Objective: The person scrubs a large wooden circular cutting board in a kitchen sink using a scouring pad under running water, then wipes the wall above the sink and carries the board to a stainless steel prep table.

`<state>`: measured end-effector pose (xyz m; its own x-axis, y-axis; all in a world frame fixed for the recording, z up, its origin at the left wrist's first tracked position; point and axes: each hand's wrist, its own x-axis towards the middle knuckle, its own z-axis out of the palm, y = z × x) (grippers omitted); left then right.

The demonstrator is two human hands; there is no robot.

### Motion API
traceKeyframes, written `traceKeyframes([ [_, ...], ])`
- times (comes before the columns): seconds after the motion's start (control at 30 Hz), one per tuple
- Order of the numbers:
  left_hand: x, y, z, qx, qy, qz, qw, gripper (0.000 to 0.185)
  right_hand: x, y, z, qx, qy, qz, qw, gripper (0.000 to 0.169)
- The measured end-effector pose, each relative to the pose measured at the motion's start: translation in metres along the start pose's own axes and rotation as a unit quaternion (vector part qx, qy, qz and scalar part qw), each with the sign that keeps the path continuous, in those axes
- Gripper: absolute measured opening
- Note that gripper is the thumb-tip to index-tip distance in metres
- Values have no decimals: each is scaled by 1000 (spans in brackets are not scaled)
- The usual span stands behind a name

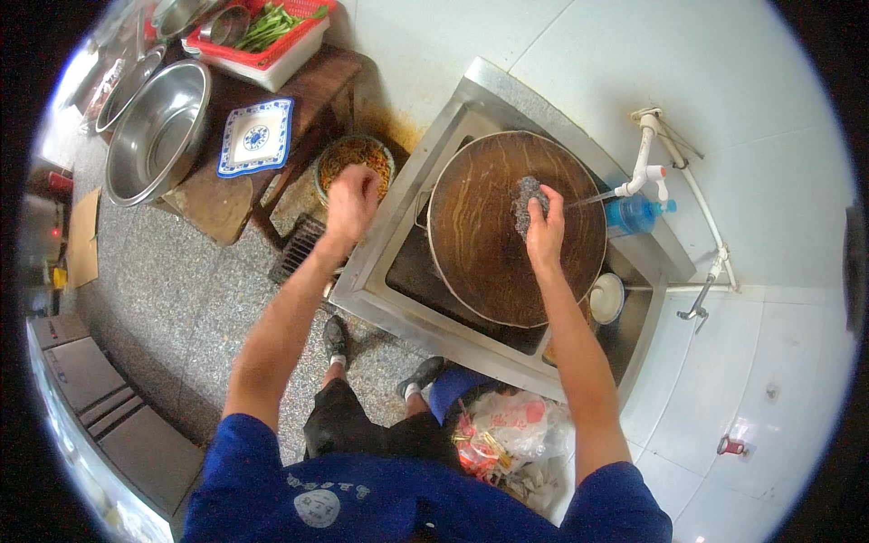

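Observation:
My right hand (547, 231) grips a grey metal scouring pad (528, 205) over a large round dark brown wok or pan (489, 251). The pan rests in a stainless steel sink unit (380, 305). From a white plastic tap (638, 180) a thin stream of water runs towards my right hand. My left hand (353, 203) is raised to the left of the sink, above a round container of food scraps (349, 153); its fingers are curled, and I cannot tell whether they hold anything. A white bowl (606, 298) sits at the pan's right.
A blue bottle (631, 216) lies behind the pan. On the left, a wooden table (319, 81) bears a large steel basin (159, 136), a blue-and-white square dish (256, 138) and a red basket (271, 58) of green vegetables. A blue bin (458, 394) with rubbish stands below the sink's front.

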<state>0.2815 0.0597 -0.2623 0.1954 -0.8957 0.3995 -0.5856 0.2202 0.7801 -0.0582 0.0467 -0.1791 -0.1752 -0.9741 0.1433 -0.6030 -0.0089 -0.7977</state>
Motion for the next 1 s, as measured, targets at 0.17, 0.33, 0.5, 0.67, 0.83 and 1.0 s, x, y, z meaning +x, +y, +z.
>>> traceKeyframes([
  [0.17, 62, -48, -14, 114, -19, -66, 991, 18, 42, 7, 35, -76, -29, -88, 993, 41],
  [0.33, 75, -72, -16, 151, 45, 46, 986, 16, 70, 18, 75, -283, -17, -252, 925, 39],
  [0.5, -7, 14, 6, -23, -54, -125, 990, 23, 84, 39, 82, -235, 6, -246, 940, 27],
  [0.67, -144, 71, 85, -368, -105, -538, 751, 68, 40, 17, 93, -268, -32, -292, 917, 12],
  [0.83, -134, 84, 126, -552, -28, -552, 625, 103, -49, 24, 56, -221, -193, -285, 913, 11],
  [1.0, -131, 93, 137, -505, 32, -550, 665, 99, 36, 23, 63, -255, -76, -292, 919, 9],
])
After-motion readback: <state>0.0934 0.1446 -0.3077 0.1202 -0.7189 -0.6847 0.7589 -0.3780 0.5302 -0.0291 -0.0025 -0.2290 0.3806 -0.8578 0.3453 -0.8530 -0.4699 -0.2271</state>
